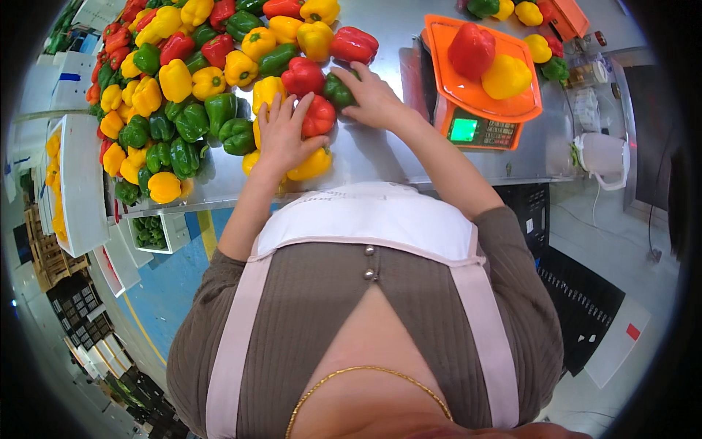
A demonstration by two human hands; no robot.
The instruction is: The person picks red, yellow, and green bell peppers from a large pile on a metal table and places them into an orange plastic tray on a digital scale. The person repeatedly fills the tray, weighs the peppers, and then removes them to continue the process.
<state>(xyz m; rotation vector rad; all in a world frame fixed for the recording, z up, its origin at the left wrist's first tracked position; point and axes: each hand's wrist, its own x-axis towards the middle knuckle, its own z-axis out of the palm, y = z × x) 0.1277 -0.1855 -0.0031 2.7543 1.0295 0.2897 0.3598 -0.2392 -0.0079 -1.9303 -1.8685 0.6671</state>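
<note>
At the near right side of a pile of bell peppers, my left hand (284,137) rests with fingers spread over a yellow pepper (268,91) and against a red bell pepper (319,115). Beside it, my right hand (373,99) has its fingers and thumb curved around a green bell pepper (337,91), which lies on the metal table. Another red pepper (303,76) sits between the two hands, just beyond. Under my left wrist a further yellow pepper (311,166) shows in part.
A large heap of red, yellow and green peppers (175,80) covers the table's left. To the right stands an orange scale (479,135) bearing a red and a yellow pepper. More peppers (537,48) lie at the far right, near a white jug (602,155). White crates (86,186) stand left.
</note>
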